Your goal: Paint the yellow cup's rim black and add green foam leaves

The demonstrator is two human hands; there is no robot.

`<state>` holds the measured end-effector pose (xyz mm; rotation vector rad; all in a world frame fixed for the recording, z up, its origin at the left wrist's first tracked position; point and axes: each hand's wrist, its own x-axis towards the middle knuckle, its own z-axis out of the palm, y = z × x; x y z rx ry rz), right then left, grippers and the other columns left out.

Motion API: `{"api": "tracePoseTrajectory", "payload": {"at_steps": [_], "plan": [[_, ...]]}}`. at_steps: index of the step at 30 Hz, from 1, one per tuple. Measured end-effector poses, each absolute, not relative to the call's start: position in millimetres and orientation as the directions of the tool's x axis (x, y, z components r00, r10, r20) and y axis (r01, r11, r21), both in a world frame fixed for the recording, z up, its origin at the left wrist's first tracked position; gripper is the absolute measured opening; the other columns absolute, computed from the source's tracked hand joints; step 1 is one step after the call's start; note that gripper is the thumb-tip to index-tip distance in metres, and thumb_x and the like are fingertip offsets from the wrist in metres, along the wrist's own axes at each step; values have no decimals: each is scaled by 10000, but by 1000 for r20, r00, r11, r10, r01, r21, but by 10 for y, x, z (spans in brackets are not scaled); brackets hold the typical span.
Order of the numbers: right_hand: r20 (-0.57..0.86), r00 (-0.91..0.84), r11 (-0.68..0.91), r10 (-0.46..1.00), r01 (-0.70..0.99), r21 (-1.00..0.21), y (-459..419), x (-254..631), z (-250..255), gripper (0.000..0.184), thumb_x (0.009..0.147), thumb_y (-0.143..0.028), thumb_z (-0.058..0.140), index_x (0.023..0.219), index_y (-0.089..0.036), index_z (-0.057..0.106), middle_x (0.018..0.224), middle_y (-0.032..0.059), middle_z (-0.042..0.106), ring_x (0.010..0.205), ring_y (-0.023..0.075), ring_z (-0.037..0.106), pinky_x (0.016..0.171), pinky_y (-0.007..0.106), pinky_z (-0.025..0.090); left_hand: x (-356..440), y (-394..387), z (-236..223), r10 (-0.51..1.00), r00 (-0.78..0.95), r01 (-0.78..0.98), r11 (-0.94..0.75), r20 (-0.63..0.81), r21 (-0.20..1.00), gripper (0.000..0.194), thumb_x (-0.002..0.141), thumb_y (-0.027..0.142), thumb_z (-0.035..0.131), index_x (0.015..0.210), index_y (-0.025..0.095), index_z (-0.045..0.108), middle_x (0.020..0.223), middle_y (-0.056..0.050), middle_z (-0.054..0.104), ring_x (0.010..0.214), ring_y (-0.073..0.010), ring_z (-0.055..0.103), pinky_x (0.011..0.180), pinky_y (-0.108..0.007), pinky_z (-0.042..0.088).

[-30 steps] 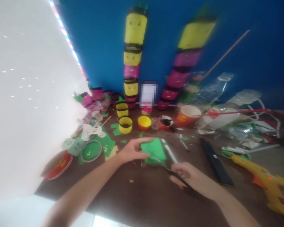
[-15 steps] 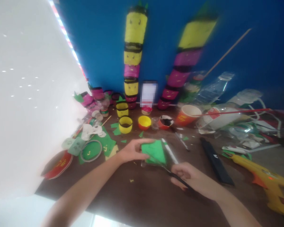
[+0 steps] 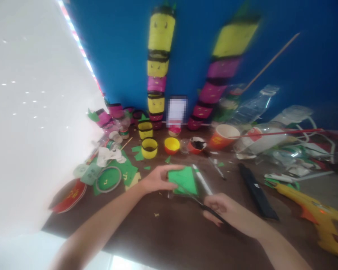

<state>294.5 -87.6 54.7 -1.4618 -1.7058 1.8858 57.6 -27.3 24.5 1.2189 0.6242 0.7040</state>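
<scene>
My left hand [image 3: 157, 179] pinches the left edge of a green sheet of foam paper [image 3: 184, 180] and holds it just above the brown table [image 3: 163, 232]. My right hand [image 3: 221, 208] is closed around the dark handles of a pair of scissors [image 3: 202, 205]. The scissor blades reach up and left into the lower edge of the green sheet. A white marker pen [image 3: 202, 179] lies just right of the sheet.
Yellow rings [image 3: 149, 147], small cups and an orange paper cup [image 3: 224, 137] stand behind. A yellow glue gun [image 3: 312, 212] and a black bar [image 3: 256, 191] lie at right, green scraps and a red bowl [image 3: 69, 195] at left. Stacked yellow and pink towers [image 3: 157, 67] lean on the blue wall.
The green sheet has turned a little in my left hand and shows a more pointed outline. The scissors have edged along its lower edge. Both arms have barely moved.
</scene>
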Motion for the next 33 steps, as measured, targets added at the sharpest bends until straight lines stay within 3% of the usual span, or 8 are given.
{"api": "tracePoseTrajectory", "payload": {"at_steps": [12,19,23,26,29,33], "plan": [[-528,-468,-305,709,472,-827,-866,2937,567,342,731,-429,577,564,-195,391,485,-49,435,514,96,411,548,234,320,575,-269,225,764,644,-154,184,-43,971,660,618,212,755,1235,183,521,1141,-113,614,988,-243,601,803,-316,484],[-537,-441,-314,719,483,-817,-874,2929,546,395,679,-504,616,577,-193,395,496,-52,427,514,91,404,541,231,321,580,-268,233,756,653,-188,219,-45,957,667,606,218,765,1228,192,528,1167,-108,601,993,-244,599,818,-324,479],[-526,-424,-339,738,440,-831,-878,2968,471,399,663,-528,620,599,-198,405,499,-57,432,497,88,413,523,223,334,594,-267,225,771,637,-290,266,-22,919,566,648,252,732,1186,178,568,1132,-108,615,995,-236,593,843,-336,462],[-515,-412,-349,752,414,-841,-868,3003,437,379,656,-525,623,604,-195,446,499,-52,462,495,93,439,543,229,366,586,-267,202,804,592,-230,232,-53,945,567,657,257,727,1193,172,564,842,-54,666,733,-142,616,675,-245,469],[-504,-411,-342,760,407,-847,-859,3017,433,365,641,-521,638,610,-190,488,506,-43,491,497,99,456,540,231,376,573,-265,174,818,565,-113,203,-105,973,666,640,283,745,1251,166,509,535,42,544,453,-57,472,480,-180,367],[-499,-420,-328,758,416,-848,-860,3003,426,400,628,-555,643,601,-186,489,502,-40,484,494,98,454,514,226,362,583,-262,134,823,557,-107,205,-113,973,758,599,334,769,1275,150,481,541,35,549,447,-61,470,485,-194,362]]}}
